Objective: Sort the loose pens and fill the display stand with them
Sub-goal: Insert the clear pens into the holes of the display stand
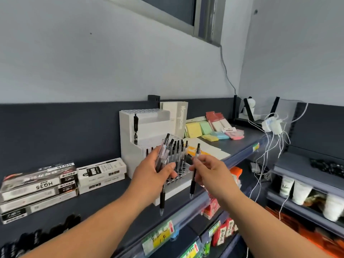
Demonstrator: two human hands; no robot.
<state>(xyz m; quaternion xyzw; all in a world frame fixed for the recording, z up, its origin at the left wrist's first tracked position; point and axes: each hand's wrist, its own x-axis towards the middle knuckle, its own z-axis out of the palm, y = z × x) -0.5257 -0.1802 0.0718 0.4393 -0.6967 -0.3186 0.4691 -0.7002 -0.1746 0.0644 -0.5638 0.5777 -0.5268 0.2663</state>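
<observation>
A white stepped display stand (130, 144) sits on the dark top shelf (104, 198), with two black pens in its upper rows and several in the front rows. In front of it my left hand (150, 171) grips a bundle of clear black-capped pens (167, 151), tips pointing down. To the right, my right hand (210, 170) pinches a single black pen (193, 180), held upright and apart from the bundle.
Stacked pen boxes (41, 185) lie left of the stand. Sticky-note pads (206, 130) and a white box (178, 118) sit behind it to the right. White cables and chargers (271, 125) hang at the far right. Price tags (160, 237) line the shelf edge.
</observation>
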